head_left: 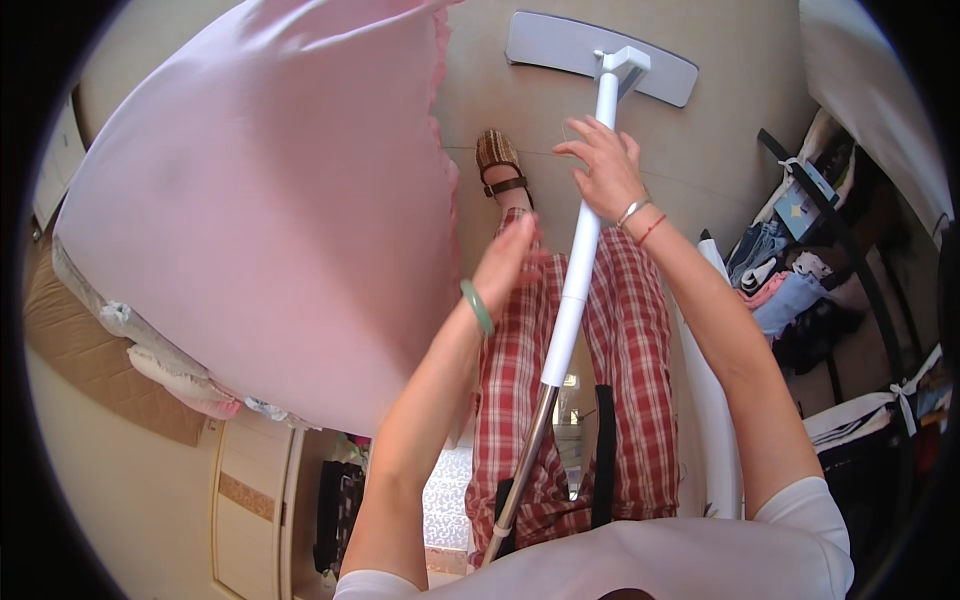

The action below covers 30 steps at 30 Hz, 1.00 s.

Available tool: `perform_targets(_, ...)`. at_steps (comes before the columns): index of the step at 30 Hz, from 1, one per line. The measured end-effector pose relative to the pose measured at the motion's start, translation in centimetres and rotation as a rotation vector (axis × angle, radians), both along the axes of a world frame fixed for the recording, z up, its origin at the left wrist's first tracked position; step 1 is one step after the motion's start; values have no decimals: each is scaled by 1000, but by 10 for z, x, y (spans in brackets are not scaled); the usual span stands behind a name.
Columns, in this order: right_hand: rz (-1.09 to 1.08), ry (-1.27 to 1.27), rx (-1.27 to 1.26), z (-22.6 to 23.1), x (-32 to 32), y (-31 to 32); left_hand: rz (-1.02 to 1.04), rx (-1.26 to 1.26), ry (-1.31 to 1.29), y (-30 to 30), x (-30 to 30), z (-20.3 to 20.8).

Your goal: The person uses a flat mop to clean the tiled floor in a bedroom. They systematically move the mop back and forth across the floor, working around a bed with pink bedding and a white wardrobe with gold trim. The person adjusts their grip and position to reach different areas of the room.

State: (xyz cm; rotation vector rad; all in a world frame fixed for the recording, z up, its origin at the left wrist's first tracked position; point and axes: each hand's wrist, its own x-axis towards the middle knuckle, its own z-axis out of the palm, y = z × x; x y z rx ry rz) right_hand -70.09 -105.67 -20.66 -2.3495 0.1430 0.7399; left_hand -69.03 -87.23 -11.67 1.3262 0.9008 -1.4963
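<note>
A flat mop (575, 300) with a white and metal pole slants from my body up to its wide grey head (560, 42) on the floor. My right hand (605, 172) is over the upper pole, near the mop head, with its fingers apart and bent. A thin strand seems to show by its fingertips, too fine to make out. To the left of the pole, my left hand (508, 262) hangs above my checked trousers (512, 400), clear of the pole. Its fingers are smeared by motion. The pole's lower end rests by my torso.
A bed with a pink sheet (270, 200) fills the left side. On the right stands a dark-framed rack (850, 230) with folded clothes (790, 300). A pale cabinet (250, 500) is at lower left. My sandalled foot (497, 155) stands on the tiled floor (690, 150).
</note>
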Motion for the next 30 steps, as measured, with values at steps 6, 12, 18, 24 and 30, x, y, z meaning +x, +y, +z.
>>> perform_targets(6,-892,380,446,75,-81,38,348,-162,296,13,-66,121)
perform_targets(12,-1516,762,1012,157,-108,82,-214,-9,-99,19,-108,231)
perform_targets(18,-1483,605,749,189,-109,75,27,77,218,9,-183,307)
perform_targets(24,-1306,482,843,161,-47,24,199,-10,116,-26,-174,317)
perform_targets(30,-1206,272,808,134,1,3,265,-183,119,-15,-189,326)
